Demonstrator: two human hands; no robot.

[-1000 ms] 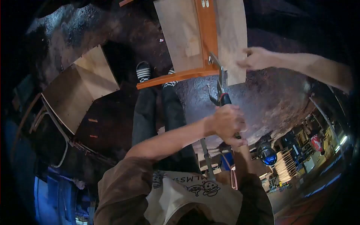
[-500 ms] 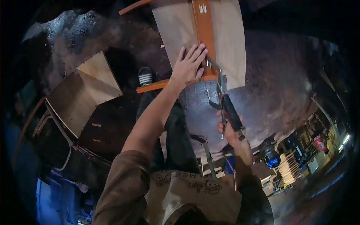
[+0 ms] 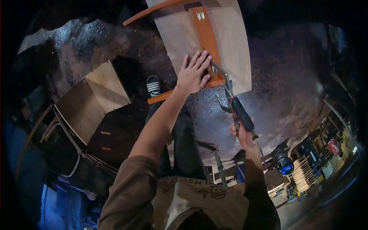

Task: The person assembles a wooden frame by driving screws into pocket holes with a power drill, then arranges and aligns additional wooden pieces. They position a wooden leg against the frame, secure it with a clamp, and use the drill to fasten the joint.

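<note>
left hand (image 3: 193,74) lies flat, fingers spread, holding nothing, on the panel (image 3: 178,34) at its lower edge, beside the rail (image 3: 205,34). right hand (image 3: 240,135), half hidden, is closed round the clamp (image 3: 234,105), which bites that edge. panel top is cut off. a second ago the left hand was on the clamp.

head cam | single view | facing steeply down at floor (image 3: 283,88) | near panel (image 3: 230,42) | wide fisheye

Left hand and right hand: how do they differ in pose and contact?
The left hand lies flat, fingers spread, on the wooden panel; the right hand curls around the clamp handle. The left hand reaches farther out than the right hand. Both are bare.
</note>
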